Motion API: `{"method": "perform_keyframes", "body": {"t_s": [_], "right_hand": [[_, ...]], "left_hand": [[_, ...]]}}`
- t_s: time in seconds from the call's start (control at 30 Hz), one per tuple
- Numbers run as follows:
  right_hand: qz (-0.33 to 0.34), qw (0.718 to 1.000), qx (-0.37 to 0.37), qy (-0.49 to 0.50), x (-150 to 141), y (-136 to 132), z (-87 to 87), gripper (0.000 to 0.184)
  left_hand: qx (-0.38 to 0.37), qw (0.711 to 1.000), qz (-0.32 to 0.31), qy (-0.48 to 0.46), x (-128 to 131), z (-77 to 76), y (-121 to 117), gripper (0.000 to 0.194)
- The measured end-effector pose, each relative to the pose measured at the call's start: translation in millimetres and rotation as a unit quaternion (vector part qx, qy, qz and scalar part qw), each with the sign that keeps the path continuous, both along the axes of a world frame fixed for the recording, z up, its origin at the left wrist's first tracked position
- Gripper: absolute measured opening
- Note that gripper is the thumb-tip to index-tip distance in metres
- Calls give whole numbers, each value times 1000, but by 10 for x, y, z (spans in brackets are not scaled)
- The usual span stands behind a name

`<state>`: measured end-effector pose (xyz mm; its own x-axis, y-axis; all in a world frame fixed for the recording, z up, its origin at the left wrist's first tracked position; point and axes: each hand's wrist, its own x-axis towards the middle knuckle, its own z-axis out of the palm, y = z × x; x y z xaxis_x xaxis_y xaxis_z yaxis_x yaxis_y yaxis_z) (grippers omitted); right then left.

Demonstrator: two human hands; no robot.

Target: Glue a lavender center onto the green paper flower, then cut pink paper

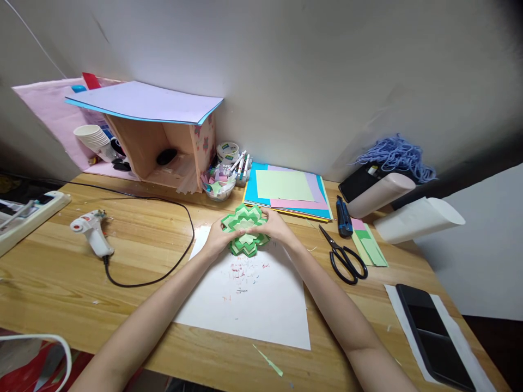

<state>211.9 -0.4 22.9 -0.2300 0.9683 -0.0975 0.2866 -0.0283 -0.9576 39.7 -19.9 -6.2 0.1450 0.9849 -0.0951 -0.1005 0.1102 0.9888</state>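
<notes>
A green layered paper flower [245, 228] with zigzag folded petals is held between both my hands above the far edge of a white sheet [253, 299] on the wooden desk. My left hand [216, 238] grips its left side with curled fingers. My right hand [274, 226] clasps its right side, fingers bent over the petals. Both forearms stretch forward from the near edge of the desk.
A glue gun [92, 231] with a black cord lies at left. Black scissors [345, 258] and a utility knife [343, 216] lie at right, beside coloured paper sheets [288, 190]. A phone [433, 335], paper rolls [417, 218], a cardboard box [163, 147] and a bowl of scraps [218, 185] surround them.
</notes>
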Motion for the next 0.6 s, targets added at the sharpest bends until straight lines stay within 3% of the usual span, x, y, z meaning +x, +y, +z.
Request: {"method": "perform_keyframes", "body": {"t_s": [0.6], "right_hand": [[45, 998, -37, 35, 50, 5, 1, 42]], "left_hand": [[-7, 1000, -17, 8, -5, 25, 4, 45]]}}
